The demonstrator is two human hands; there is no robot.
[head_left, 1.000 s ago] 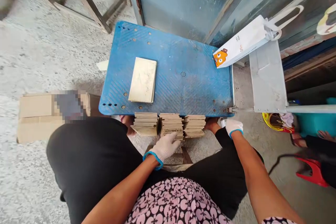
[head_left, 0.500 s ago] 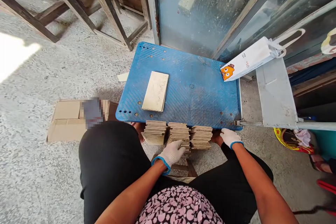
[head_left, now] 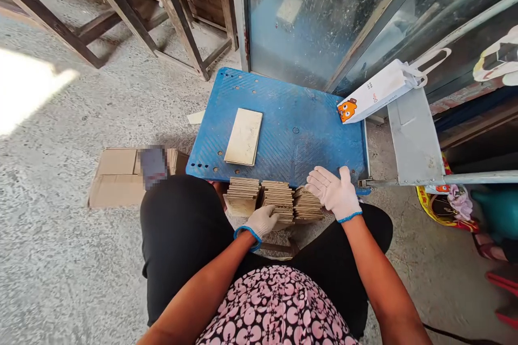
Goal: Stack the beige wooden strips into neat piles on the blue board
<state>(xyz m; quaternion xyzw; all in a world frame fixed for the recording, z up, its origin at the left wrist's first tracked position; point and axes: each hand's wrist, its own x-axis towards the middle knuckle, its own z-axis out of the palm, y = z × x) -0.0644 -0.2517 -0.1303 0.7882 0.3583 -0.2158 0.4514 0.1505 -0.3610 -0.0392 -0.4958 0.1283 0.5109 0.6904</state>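
- Three stacks of thin tan panels are standing side by side just ahead of the hands: a left stack [head_left: 244,194], a middle stack [head_left: 279,197] and a right stack [head_left: 309,206], probably set between the knees for easy reach.
- Beyond the hands, a blue tabletop [head_left: 291,151] is bearing pale panels [head_left: 244,137], seemingly laid flat to keep them apart from the stacks.
- Farther beyond the right hand, a white bag [head_left: 376,94] is lying at the tabletop's edge, likely tucked aside.
- The left hand [head_left: 262,222], gloved, is bending its fingers at the middle stack's near side; whether it is gripping, I cannot tell.
- The right hand [head_left: 335,191], gloved and well apart from the left, is showing an unfolded, bare palm, its thumb spread, fingers pointing over the right stack; contact is unclear.
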